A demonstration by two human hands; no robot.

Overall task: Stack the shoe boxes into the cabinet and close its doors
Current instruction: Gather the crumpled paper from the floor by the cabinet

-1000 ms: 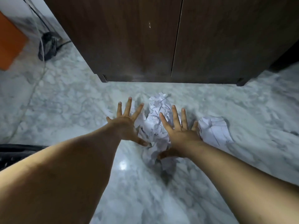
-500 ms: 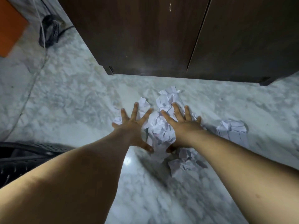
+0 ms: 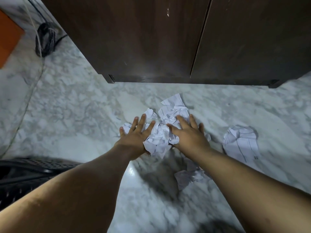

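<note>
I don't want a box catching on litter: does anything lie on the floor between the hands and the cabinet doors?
Yes. Crumpled paper lies under both hands, left hand and right hand, before the shut cabinet doors.

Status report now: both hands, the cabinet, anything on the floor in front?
Left hand and right hand open, pressing the crumpled paper pile. Cabinet doors shut. No shoe boxes in view. Loose crumpled sheet lies right of the pile.
</note>
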